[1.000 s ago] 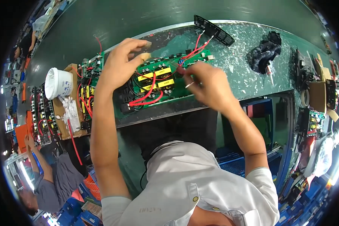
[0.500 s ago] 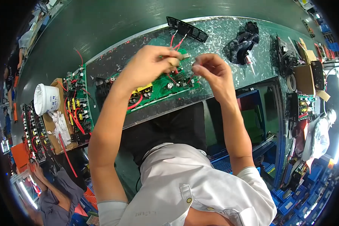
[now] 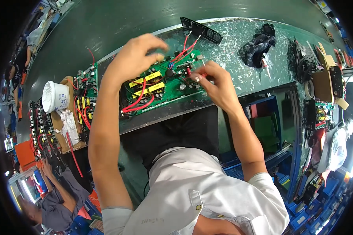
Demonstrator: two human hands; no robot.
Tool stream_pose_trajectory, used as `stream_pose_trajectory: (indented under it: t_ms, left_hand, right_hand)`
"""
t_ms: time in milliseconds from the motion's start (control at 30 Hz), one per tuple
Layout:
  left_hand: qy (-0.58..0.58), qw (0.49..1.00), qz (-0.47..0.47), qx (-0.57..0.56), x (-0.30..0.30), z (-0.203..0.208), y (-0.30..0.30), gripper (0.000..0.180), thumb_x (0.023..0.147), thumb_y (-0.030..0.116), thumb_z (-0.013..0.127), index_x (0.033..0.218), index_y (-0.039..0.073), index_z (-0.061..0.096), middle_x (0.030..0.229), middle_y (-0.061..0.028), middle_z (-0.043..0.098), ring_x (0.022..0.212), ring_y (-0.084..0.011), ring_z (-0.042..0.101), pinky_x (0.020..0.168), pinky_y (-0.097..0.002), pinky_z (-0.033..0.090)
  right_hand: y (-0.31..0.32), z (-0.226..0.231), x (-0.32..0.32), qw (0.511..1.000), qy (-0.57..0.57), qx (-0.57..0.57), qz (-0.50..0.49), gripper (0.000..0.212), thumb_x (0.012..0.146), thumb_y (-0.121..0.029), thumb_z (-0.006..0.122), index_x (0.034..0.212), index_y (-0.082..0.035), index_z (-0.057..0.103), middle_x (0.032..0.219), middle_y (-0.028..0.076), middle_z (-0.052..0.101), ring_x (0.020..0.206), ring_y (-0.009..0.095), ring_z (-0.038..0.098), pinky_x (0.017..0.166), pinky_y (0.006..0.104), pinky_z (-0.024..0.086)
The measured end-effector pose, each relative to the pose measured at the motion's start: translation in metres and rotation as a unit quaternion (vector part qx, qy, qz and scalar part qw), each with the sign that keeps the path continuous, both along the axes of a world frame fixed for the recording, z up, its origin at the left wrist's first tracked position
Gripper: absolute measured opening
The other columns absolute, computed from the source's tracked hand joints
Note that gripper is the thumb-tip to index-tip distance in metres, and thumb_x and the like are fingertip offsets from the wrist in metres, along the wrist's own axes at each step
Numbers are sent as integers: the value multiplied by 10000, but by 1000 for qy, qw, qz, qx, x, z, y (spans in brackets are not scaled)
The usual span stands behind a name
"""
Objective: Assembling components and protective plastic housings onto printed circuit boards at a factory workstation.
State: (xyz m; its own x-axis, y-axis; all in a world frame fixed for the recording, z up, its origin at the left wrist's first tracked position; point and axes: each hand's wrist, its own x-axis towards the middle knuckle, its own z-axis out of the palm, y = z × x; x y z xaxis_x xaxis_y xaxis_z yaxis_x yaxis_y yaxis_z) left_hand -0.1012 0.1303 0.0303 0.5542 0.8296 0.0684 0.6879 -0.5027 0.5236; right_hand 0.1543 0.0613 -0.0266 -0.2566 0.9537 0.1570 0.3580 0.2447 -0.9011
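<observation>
A green circuit board (image 3: 166, 92) lies on the bench before me, with yellow-wrapped transformers (image 3: 153, 76) and thick red wires (image 3: 135, 105) on its left part. Over the board's far left side hovers my left hand (image 3: 131, 58), slightly blurred, its thumb and fingers apart with nothing visible between them. My right hand (image 3: 217, 84) is at the board's right end, thumb and forefinger pinched together close to the small parts there. What sits in that pinch is too small to make out. Two red leads (image 3: 188, 49) run from the board to a black slotted panel (image 3: 201, 30) at the far edge.
A black glue-smeared bag-like bundle (image 3: 258, 47) with a white nozzle lies right of the board. To the left stand a white bucket (image 3: 55, 97), a cardboard box (image 3: 70, 129) and more boards. A roll of tape (image 3: 309, 89) and cartons are at the right. A co-worker (image 3: 62, 196) is at lower left.
My left hand has drawn back left and away from the right hand, uncovering the transformers and red leads. My right hand has moved slightly left and down, onto the board's right end.
</observation>
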Motion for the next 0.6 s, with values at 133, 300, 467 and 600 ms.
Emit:
stream_pose_trajectory:
  t_ms: [133,300,467,600]
  left_hand:
    - [124,988,50,-78,20,-15,-6,325,818,117,691,1134,68,632,1074,-121,640,1030,-309,611,887,-411,491]
    - [195,978,31,68,35,-10,-15,188,759,116,746,912,63,651,1068,-64,578,1029,-296,573,863,-436,472]
    - [256,957,-22,133,43,-16,-9,110,716,70,695,821,52,723,1025,-71,594,992,-281,568,855,-432,457]
    - [295,941,-41,161,51,-20,-2,84,707,53,680,774,29,725,1034,-99,608,1010,-289,570,844,-430,461]
  right_hand:
    - [-16,-17,20,987,2,109,119,148,800,14,709,943,-23,709,926,94,634,858,264,618,755,345,498]
    - [-30,-25,16,983,-8,146,109,204,781,13,732,974,-51,720,937,98,624,876,266,619,732,344,508]
    - [-27,-27,16,989,29,119,83,200,805,22,721,995,-42,716,893,97,637,810,236,626,690,324,500]
    - [-28,-25,14,990,49,109,75,186,821,34,704,995,-32,711,886,102,654,791,227,630,693,320,499]
